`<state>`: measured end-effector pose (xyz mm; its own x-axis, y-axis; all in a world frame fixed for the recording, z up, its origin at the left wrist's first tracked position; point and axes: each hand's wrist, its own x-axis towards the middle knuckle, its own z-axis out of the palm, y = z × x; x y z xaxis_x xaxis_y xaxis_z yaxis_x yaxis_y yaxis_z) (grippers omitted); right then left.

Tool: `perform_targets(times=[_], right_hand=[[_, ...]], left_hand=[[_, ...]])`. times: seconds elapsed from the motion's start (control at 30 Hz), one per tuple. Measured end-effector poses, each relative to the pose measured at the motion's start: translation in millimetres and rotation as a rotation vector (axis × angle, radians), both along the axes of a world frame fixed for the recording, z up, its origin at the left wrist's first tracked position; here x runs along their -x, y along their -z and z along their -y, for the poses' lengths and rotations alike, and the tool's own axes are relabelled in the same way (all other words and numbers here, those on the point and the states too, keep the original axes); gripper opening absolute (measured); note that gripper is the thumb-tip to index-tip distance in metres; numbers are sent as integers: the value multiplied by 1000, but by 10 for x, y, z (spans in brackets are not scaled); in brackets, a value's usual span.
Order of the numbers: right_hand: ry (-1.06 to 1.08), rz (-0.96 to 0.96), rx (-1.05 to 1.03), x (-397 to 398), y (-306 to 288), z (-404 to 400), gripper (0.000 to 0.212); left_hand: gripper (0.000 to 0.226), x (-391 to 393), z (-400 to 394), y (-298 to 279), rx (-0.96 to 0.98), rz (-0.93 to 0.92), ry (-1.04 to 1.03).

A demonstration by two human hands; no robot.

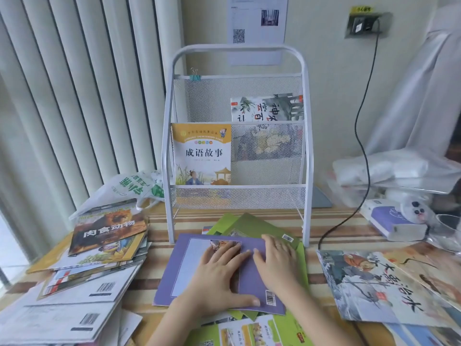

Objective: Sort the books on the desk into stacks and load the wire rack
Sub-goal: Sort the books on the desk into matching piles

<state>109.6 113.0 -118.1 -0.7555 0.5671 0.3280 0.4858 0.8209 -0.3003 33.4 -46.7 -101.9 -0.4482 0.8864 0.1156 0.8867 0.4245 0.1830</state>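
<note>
One desk (159, 236), striped, is seen under everything. One white wire rack (237, 136) is stood at its back edge, against the wall. Two books are counted in the rack: one orange book (202, 154) upright in the lower left pocket, one ink-painting book (267, 108) in the upper right pocket. One slumped stack (82, 268) is noted at left, with a lion book (107, 231) on top; its count cannot be told. Two painted books (369, 288) are laid at right. One purple book (252, 278) is laid face down at centre on green books (252, 223). Two hands are counted: the left hand (219, 275) and right hand (277, 260) are pressed flat on the purple book, fingers straight, nothing gripped.
</note>
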Motion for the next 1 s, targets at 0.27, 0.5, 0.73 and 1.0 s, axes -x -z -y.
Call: perform_targets(times=[0.27,0.5,0.73,1.0], right_hand=[[-54,-446,129,-71,-31,-54,27],[73,-604,835,-279,-294,-273,17],[-75,-522,1543,-438,-608,-268,21],[-304,-636,1984,-446,-832,-24,66]], left_hand=[[120,-23,69,-81,25,96,88],[130,-28,156,-103,74,123,109],[124,-50,225,-265,63,285,137],[27,-28,266,-536,-531,257,117]])
